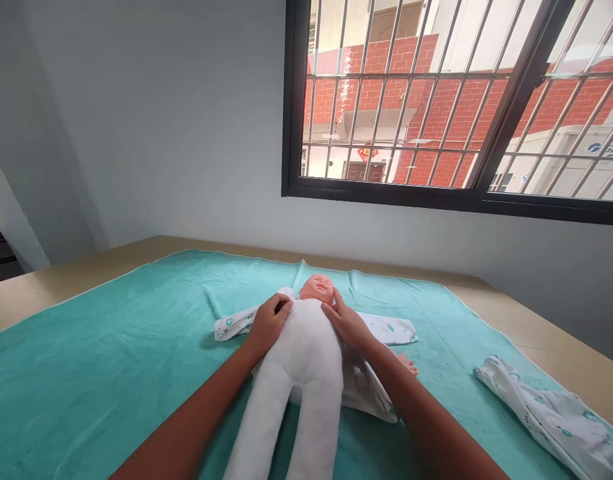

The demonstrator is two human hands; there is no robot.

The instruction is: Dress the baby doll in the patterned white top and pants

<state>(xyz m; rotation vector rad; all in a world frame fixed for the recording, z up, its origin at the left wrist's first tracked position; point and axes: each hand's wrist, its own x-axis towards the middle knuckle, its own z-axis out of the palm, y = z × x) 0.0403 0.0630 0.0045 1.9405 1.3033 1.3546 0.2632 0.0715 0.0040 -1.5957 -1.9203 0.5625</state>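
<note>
Found doll [307, 347] face up over shirt [362, 385], with legs nearest. Judged light, soft-bodied, firm-headed; best taken by torso. Saw left hand [270, 327] with fingers curled at shoulder, right hand [350, 325] beside head [317, 287]; could not tell whether clamped. Noted blanket [136, 320], then bench [536, 340], beyond.

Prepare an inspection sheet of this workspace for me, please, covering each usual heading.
Surface: teal blanket, lightly wrinkled, over a pale wooden table.
Job's things: white-bodied doll lying face up; white printed shirt partly beneath it, sleeves spread to both sides.
Clutter: bunched printed garment at the right, cut off by the frame.
Hands: left hand at the doll's upper body, fingers bent; right hand at the opposite side, fingers beside the head. Grip unclear for both.
Cables: nothing seen.
Surroundings: grey wall; dark-framed window with metal bars.
</note>
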